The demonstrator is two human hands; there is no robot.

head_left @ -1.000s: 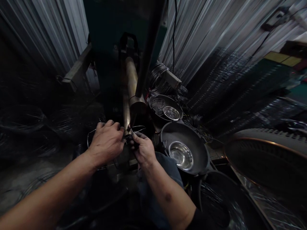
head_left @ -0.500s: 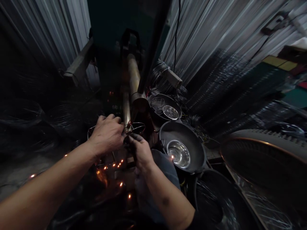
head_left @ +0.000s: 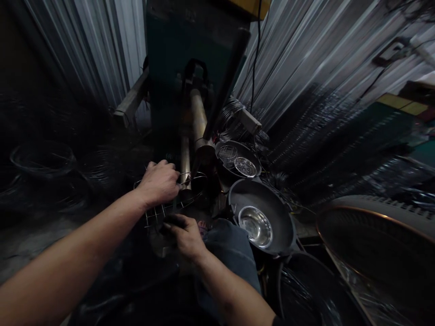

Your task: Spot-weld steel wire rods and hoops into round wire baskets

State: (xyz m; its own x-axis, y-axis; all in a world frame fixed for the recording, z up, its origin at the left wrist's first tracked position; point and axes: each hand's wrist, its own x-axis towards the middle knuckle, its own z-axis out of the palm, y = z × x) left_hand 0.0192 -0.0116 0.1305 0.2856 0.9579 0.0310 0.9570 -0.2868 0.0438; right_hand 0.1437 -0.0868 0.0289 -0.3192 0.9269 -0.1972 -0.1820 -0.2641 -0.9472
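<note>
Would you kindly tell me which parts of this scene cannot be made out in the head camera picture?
Head view: the far edge of the wire rack, hidden under the left hand.
Head view: whatever the right hand rests on, lost in shadow.
Head view: the large round tray at right, cut off by the frame edge.
Head view: the contents of the small dish, too small to tell.
</note>
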